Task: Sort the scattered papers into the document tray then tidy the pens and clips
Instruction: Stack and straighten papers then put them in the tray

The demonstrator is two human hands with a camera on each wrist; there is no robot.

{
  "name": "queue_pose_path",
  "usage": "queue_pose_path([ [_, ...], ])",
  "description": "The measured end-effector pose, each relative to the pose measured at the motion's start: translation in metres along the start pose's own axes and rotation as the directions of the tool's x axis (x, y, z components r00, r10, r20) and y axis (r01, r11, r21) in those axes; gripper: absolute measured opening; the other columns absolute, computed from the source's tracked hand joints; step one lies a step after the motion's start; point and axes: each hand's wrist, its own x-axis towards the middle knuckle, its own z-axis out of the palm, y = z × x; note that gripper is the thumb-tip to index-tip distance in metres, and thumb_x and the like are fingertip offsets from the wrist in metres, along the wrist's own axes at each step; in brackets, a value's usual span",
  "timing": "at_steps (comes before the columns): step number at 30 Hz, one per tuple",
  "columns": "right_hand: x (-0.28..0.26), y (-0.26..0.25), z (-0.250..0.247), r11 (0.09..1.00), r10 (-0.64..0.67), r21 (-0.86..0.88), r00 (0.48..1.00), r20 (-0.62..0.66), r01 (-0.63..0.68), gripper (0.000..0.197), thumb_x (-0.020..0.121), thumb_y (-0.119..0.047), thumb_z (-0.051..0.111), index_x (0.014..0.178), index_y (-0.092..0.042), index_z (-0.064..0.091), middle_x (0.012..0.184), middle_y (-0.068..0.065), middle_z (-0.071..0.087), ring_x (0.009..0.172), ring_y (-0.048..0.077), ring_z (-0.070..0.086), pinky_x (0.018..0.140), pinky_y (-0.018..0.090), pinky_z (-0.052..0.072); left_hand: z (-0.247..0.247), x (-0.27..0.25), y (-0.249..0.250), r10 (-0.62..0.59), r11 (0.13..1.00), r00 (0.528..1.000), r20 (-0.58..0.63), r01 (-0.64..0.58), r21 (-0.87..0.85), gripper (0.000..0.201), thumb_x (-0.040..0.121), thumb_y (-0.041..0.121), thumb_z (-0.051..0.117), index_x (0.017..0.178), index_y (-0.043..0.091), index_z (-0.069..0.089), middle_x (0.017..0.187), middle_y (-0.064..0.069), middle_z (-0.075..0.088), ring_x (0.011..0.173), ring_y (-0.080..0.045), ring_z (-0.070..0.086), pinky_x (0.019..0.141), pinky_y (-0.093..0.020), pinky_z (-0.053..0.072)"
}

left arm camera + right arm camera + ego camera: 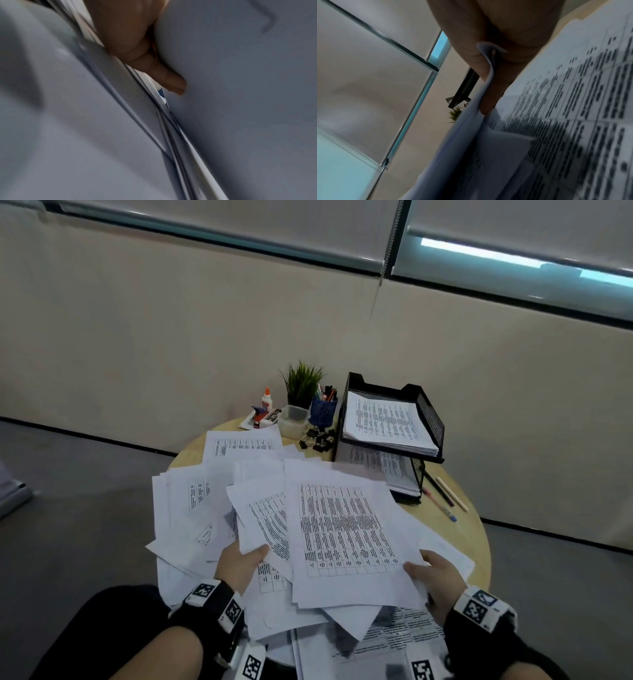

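Observation:
Printed white papers (342, 529) lie in a loose heap over the round wooden table (476, 546). My left hand (245, 563) pinches the near edge of a sheet (263, 508) in the heap, thumb on top; its fingers (164, 78) lie under paper. My right hand (435, 573) grips the near right corner of the top bundle, thumb over the edge, and the sheets (488, 83) curl between its fingers. The black two-tier mesh document tray (431, 419) stands at the back right with papers in both tiers. Loose pens (445, 494) lie right of it. Black binder clips (317, 440) sit beside a blue pen cup (323, 409).
At the table's far edge are a small potted plant (303, 381), a clear plastic box (294, 421), a glue bottle (266, 398) and a stapler (262, 417). Papers overhang the near edge above my knees. A beige wall with window blinds stands behind; grey floor surrounds the table.

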Motion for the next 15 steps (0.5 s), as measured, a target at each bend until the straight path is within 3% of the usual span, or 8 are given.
queue_pose_path([
  [3, 0.012, -0.006, -0.016, 0.98, -0.049, -0.196, 0.997, -0.061, 0.036, 0.027, 0.087, 0.002, 0.059, 0.114, 0.0, 0.061, 0.101, 0.021, 0.068, 0.091, 0.038, 0.065, 0.084, 0.049, 0.053, -0.004, 0.001, 0.003, -0.006, 1.0, 1.0, -0.027, 0.007, 0.02, 0.031, 0.089, 0.002, 0.059, 0.118, -0.007, 0.058, 0.114, -0.02, 0.062, 0.094, -0.018, 0.054, 0.082, -0.025, 0.039],
  [6, 0.015, -0.02, -0.034, 0.925, -0.118, -0.37, 0.991, -0.062, 0.087, 0.021, 0.085, 0.002, 0.057, 0.105, -0.004, 0.064, 0.097, 0.019, 0.067, 0.091, 0.038, 0.063, 0.083, 0.048, 0.05, -0.009, 0.006, 0.004, -0.051, 0.997, 0.998, -0.049, 0.053, 0.052, 0.031, 0.09, 0.006, 0.059, 0.118, -0.006, 0.059, 0.114, -0.019, 0.062, 0.093, -0.018, 0.053, 0.081, -0.025, 0.038],
  [11, 0.023, -0.027, -0.057, 0.874, -0.162, -0.469, 0.986, -0.037, 0.126, 0.023, 0.085, 0.005, 0.057, 0.104, -0.005, 0.064, 0.101, 0.018, 0.066, 0.099, 0.036, 0.062, 0.091, 0.047, 0.047, -0.012, 0.008, 0.003, -0.095, 0.991, 0.995, -0.018, 0.096, 0.091, 0.032, 0.09, 0.015, 0.061, 0.116, -0.004, 0.061, 0.116, -0.017, 0.063, 0.095, -0.022, 0.056, 0.084, -0.027, 0.041],
  [15, 0.036, -0.019, -0.055, 0.829, -0.09, -0.554, 0.996, 0.0, 0.075, 0.026, 0.085, 0.001, 0.061, 0.111, 0.0, 0.061, 0.107, 0.017, 0.063, 0.103, 0.032, 0.059, 0.096, 0.043, 0.045, -0.014, 0.012, -0.002, -0.137, 0.976, 0.988, -0.066, 0.146, 0.162, 0.058, 0.087, 0.043, 0.06, 0.125, 0.0, 0.056, 0.125, -0.015, 0.06, 0.109, -0.028, 0.056, 0.092, -0.031, 0.042],
])
